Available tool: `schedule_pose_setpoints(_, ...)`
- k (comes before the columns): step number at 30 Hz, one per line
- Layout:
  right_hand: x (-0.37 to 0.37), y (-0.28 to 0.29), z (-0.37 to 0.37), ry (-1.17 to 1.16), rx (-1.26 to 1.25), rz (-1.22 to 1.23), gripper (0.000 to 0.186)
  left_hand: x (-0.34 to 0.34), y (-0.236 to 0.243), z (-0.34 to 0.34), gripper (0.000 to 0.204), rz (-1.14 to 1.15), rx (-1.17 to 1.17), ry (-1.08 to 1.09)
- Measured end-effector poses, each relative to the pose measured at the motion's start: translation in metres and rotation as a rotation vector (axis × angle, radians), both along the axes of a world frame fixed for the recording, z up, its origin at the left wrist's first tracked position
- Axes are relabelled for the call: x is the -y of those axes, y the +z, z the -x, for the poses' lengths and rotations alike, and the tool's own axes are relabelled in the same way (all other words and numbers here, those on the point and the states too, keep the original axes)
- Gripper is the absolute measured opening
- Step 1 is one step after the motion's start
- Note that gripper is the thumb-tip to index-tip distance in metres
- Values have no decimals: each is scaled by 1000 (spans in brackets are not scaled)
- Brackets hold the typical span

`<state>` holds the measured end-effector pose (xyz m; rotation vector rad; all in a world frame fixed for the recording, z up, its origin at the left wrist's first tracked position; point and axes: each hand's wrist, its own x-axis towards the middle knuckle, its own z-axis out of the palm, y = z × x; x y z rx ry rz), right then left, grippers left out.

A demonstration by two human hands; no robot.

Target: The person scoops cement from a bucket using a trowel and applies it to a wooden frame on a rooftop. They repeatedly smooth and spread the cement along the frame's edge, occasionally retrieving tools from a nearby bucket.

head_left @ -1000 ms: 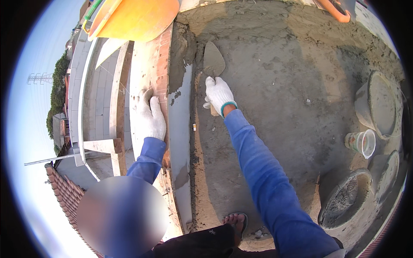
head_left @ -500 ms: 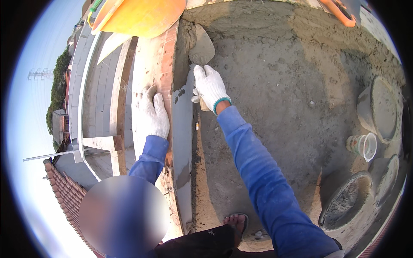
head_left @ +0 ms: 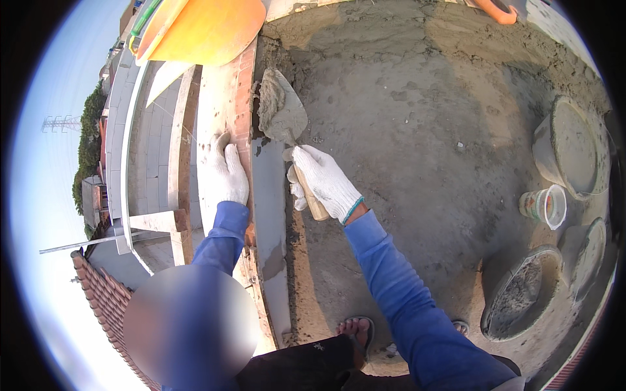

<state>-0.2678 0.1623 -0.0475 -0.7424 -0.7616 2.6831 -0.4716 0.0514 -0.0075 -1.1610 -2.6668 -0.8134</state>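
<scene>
My right hand (head_left: 324,181), in a white knit glove, is wrapped round the wooden handle of a trowel (head_left: 293,121). Wet grey mortar (head_left: 270,98) lies heaped along the left side of its blade, which is beside the top edge of a low grey wall (head_left: 269,179). To the left, my left hand (head_left: 226,174), also gloved, rests with its fingers stretched forward on the pale board (head_left: 215,98) next to a strip of red brick (head_left: 244,91). It holds nothing that I can see.
An orange-yellow plastic vessel (head_left: 208,29) stands at the far left. On the right are a mortar-caked bucket (head_left: 548,153), a clear plastic cup (head_left: 529,205) and a round tub (head_left: 499,306) with mortar. Timber framing (head_left: 184,130) lies beyond the wall's left side.
My right hand has drawn the trowel nearer and slightly left. Its blade, bare-looking before, now shows a heap of mortar. My left hand stays on the board.
</scene>
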Motion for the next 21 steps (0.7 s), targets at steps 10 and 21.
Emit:
schedule_pose_setpoints(10,-23,45,12,-1105,530,-378,51,1,-2,6,34,25,-85,-11)
schedule_pose_setpoints(21,-6,14,82,-395,420,-544,47,-3,1,-3,32,61,-122,14)
